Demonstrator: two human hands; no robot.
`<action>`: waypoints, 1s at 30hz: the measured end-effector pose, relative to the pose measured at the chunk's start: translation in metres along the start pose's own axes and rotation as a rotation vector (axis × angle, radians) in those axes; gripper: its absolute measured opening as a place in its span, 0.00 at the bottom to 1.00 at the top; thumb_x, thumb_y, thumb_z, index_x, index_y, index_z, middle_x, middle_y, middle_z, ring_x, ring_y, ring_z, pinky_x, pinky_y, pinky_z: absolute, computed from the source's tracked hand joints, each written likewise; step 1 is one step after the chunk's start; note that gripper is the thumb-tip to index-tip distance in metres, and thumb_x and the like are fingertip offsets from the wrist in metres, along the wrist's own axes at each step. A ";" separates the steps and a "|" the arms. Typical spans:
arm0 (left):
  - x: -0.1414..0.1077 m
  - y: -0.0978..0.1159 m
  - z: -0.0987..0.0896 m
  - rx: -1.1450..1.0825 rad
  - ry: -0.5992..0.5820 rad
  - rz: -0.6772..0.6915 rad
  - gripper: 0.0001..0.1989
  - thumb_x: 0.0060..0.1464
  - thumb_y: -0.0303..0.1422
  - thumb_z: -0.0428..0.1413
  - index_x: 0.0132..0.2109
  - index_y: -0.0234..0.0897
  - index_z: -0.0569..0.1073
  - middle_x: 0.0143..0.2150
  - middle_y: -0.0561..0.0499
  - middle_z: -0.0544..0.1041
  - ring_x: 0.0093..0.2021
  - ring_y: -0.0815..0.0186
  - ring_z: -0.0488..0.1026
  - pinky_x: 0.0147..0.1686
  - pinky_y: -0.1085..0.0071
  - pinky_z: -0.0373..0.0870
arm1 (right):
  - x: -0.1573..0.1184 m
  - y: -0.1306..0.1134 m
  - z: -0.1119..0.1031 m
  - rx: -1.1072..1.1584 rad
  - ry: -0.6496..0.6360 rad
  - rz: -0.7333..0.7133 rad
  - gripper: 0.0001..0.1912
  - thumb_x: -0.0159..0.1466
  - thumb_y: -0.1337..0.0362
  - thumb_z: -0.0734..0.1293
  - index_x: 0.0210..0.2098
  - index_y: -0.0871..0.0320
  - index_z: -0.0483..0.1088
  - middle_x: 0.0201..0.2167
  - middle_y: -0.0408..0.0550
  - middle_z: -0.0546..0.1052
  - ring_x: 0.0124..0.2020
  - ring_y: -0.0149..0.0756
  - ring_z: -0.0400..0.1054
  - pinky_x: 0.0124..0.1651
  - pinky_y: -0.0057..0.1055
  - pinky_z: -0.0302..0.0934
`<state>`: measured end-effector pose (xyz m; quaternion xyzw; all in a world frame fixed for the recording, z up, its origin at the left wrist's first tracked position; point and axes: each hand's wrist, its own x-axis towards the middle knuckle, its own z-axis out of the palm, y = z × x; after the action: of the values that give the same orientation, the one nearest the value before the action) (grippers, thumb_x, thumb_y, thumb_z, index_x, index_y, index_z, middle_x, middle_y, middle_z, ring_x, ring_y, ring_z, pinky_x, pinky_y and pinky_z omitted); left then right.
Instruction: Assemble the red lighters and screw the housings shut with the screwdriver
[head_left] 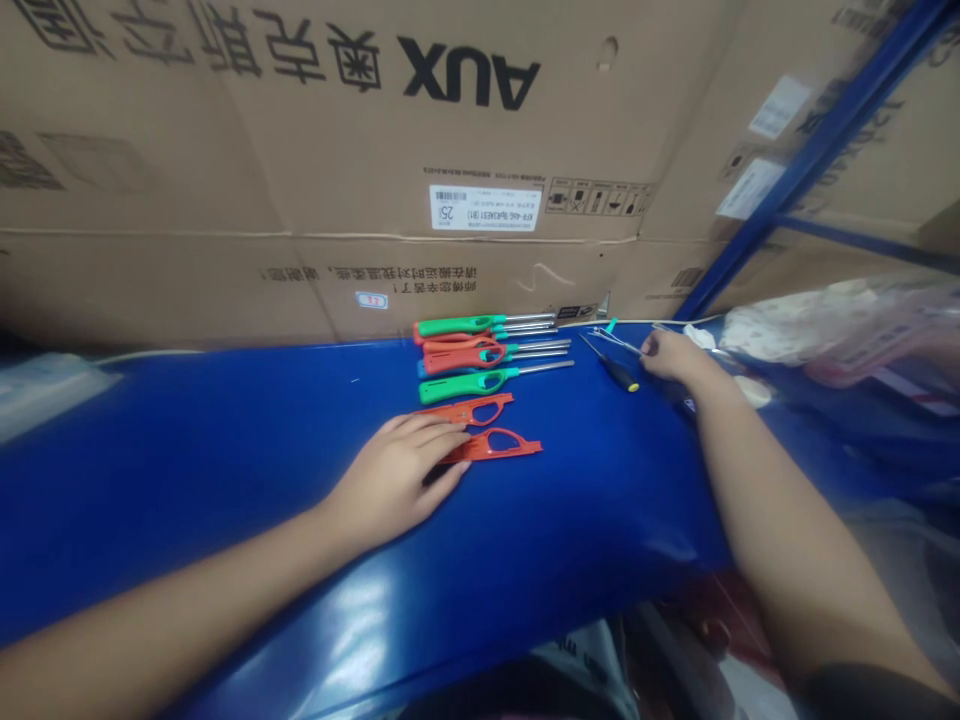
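Note:
My left hand [409, 465] lies over two orange lighter casing halves [504, 446] on the blue surface, its fingers and thumb around the nearer one. Their left ends are hidden under the hand. At the far right edge of the surface, my right hand [667, 356] is closed in a pinch on a thin metal rod [626, 345]; its exact form is too small to tell. Just left of that hand lies a screwdriver [619, 374] with a black and yellow handle. Several long-nosed lighters, among them a green one [469, 384] and a red one [465, 355], lie in a row beyond the casing.
A large cardboard box [300, 200] stands behind the blue surface [225, 450]. A blue metal post [795, 160] slants at the right. Plastic-wrapped items [795, 320] lie at the right, and a clear bag [45, 390] at the left edge.

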<state>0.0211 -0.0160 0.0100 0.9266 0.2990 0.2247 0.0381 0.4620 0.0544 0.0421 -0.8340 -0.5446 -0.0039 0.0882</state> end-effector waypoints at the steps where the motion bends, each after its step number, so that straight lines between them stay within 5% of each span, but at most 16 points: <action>1: 0.000 0.000 0.000 -0.001 0.003 -0.002 0.15 0.64 0.36 0.53 0.54 0.39 0.76 0.54 0.47 0.80 0.55 0.55 0.76 0.54 0.54 0.70 | -0.002 -0.002 -0.002 0.028 0.032 -0.016 0.07 0.51 0.72 0.67 0.29 0.57 0.69 0.31 0.52 0.77 0.35 0.43 0.72 0.38 0.34 0.62; 7: 0.000 -0.008 -0.003 0.006 -0.003 -0.024 0.14 0.65 0.35 0.52 0.53 0.39 0.77 0.52 0.47 0.81 0.52 0.55 0.78 0.52 0.54 0.72 | -0.028 -0.036 -0.021 0.225 0.244 -0.194 0.07 0.60 0.66 0.64 0.39 0.56 0.67 0.39 0.53 0.78 0.41 0.41 0.72 0.46 0.35 0.64; 10: 0.000 -0.012 -0.006 0.028 -0.017 -0.034 0.13 0.65 0.34 0.53 0.52 0.40 0.77 0.51 0.47 0.82 0.51 0.54 0.78 0.51 0.53 0.73 | -0.055 -0.065 -0.026 0.462 0.301 -0.500 0.06 0.59 0.62 0.66 0.37 0.55 0.67 0.36 0.49 0.77 0.38 0.40 0.72 0.44 0.35 0.65; 16: 0.002 -0.009 -0.011 -0.037 0.029 -0.080 0.23 0.61 0.44 0.58 0.60 0.41 0.72 0.57 0.47 0.78 0.56 0.52 0.76 0.54 0.54 0.73 | -0.105 -0.101 -0.015 0.488 0.150 -0.708 0.05 0.56 0.69 0.63 0.33 0.55 0.65 0.26 0.42 0.72 0.27 0.33 0.65 0.34 0.30 0.58; 24: 0.012 0.007 -0.011 -0.177 0.061 -0.287 0.38 0.60 0.46 0.58 0.71 0.44 0.54 0.61 0.45 0.74 0.59 0.53 0.72 0.56 0.55 0.72 | -0.117 -0.104 0.014 0.634 -0.033 -0.788 0.05 0.58 0.70 0.64 0.33 0.54 0.66 0.24 0.38 0.70 0.25 0.30 0.63 0.30 0.26 0.55; 26: 0.018 0.006 -0.008 -0.186 0.066 -0.295 0.36 0.61 0.46 0.57 0.71 0.42 0.55 0.62 0.44 0.73 0.60 0.52 0.71 0.57 0.54 0.70 | -0.121 -0.107 0.016 0.667 -0.057 -0.776 0.01 0.62 0.65 0.65 0.34 0.55 0.68 0.24 0.38 0.69 0.24 0.29 0.61 0.30 0.26 0.55; 30: 0.023 0.001 0.000 -0.202 0.134 -0.247 0.24 0.64 0.41 0.56 0.64 0.43 0.66 0.58 0.47 0.76 0.57 0.56 0.72 0.56 0.57 0.68 | -0.128 -0.110 0.012 0.631 -0.098 -0.783 0.12 0.69 0.55 0.63 0.35 0.56 0.71 0.24 0.40 0.71 0.24 0.28 0.61 0.29 0.27 0.54</action>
<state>0.0384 -0.0031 0.0190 0.8573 0.3883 0.3084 0.1383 0.3089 -0.0172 0.0332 -0.4991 -0.7947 0.1674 0.3023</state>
